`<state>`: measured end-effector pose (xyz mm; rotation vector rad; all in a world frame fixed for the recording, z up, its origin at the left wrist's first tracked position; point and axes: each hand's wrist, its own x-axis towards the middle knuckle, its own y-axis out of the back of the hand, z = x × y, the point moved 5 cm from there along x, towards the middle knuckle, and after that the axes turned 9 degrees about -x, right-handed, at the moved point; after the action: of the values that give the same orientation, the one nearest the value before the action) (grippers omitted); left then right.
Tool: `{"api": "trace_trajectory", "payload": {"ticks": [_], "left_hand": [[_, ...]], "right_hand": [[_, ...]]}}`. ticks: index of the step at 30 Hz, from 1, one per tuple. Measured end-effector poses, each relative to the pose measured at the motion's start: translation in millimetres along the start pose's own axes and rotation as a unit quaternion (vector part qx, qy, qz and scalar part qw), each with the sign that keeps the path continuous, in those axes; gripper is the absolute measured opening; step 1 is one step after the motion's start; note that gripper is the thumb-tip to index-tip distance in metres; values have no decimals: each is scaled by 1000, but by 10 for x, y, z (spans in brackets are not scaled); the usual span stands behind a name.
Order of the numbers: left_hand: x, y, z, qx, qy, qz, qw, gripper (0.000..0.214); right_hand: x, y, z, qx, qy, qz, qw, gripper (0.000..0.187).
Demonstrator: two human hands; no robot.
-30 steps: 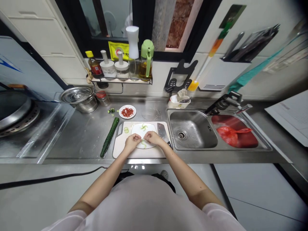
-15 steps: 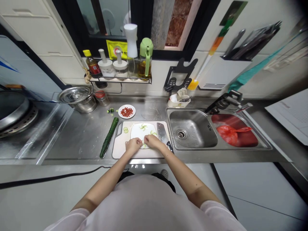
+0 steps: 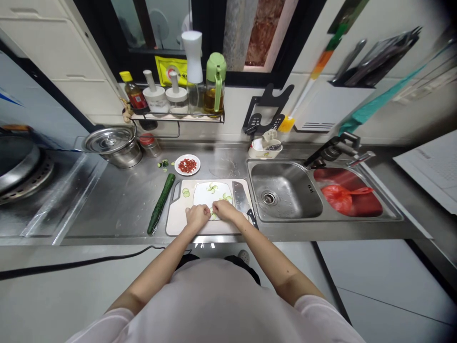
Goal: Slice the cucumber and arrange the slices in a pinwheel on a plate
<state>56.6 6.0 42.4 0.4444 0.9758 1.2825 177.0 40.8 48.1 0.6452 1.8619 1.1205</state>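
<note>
Head view: your left hand (image 3: 198, 217) and right hand (image 3: 225, 210) had eased nearer you, baring the rightmost cucumber slices (image 3: 225, 196) on the white plate (image 3: 200, 196), so work centred on the near-edge slices (image 3: 213, 216), fingertips bunched, any pinch unclear.

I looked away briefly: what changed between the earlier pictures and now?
The left-hand grip and right-hand grip moved slightly toward the person; pale-green cucumber slices now show at the right of the square white plate. Any release is too small to tell. The long dark-green cucumber and round white dish of red pieces stayed.
</note>
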Motion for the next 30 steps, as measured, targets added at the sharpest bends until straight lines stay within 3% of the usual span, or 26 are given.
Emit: {"api": "trace_trajectory", "payload": {"ticks": [30], "left_hand": [[44,-4,-10,5,-25,21,999,18]], "right_hand": [[-145,-22,120,-54,-87,10,995,17]]}}
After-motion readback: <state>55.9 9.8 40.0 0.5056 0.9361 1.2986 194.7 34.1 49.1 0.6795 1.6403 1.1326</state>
